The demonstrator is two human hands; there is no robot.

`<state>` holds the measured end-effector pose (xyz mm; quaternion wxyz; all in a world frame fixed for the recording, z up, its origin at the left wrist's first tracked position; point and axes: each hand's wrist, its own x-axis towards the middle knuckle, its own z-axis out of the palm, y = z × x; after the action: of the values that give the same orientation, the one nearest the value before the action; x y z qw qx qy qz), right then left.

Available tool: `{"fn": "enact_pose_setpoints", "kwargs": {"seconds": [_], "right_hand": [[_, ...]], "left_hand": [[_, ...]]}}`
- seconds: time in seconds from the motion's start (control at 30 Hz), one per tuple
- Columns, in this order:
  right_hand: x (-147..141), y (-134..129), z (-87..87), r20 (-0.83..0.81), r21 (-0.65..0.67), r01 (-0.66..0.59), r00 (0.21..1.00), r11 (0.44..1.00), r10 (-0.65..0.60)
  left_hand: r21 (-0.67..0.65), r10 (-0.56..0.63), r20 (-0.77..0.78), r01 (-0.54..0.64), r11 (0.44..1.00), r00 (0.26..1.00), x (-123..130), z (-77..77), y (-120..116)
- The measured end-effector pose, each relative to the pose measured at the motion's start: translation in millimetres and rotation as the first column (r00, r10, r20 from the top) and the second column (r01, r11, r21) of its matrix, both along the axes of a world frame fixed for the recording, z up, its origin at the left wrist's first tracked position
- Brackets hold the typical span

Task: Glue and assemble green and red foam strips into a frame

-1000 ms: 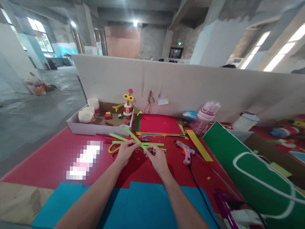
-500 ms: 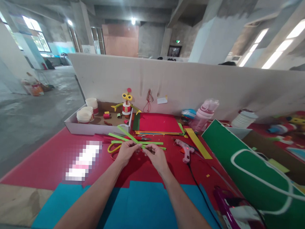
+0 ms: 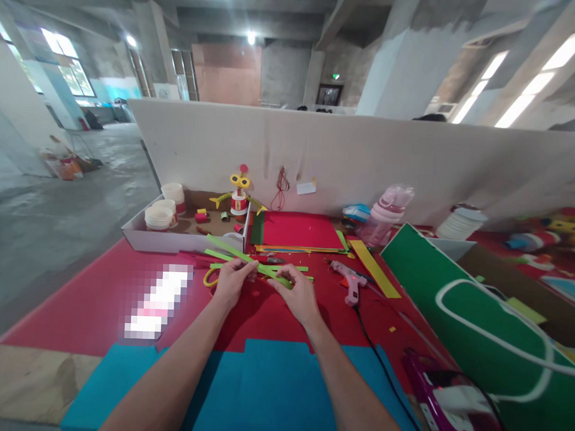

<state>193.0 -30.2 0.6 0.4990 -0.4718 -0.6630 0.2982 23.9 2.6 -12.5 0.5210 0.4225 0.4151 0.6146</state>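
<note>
Light-green, narrow paper strip is slanting from upper left to lower right near the frame's centre; the left hand is pinching its middle, the right hand bending nearer its lower-right end, grip unclear.

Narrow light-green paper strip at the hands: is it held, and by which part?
The left hand pinches the narrow light-green paper strip near its middle; the right hand is at its nearer end, grip unclear.
</note>
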Motion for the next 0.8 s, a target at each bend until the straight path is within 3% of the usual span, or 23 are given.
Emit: {"fn": "enact_pose_setpoints", "kwargs": {"seconds": [0.37,0.8], "right_hand": [[0,4,-6.0,-0.056,-0.101,0.069,0.996,0.993,-0.075],[-5,6,-14.3,-0.150,-0.154,0.116,0.979,0.981,-0.139]], "left_hand": [[0.028,-0.003,-0.016,0.003,1.000,1.000,-1,1.3,-1],[0.031,0.083,-0.091,-0.080,0.996,0.992,4,6.7,-6]]}}
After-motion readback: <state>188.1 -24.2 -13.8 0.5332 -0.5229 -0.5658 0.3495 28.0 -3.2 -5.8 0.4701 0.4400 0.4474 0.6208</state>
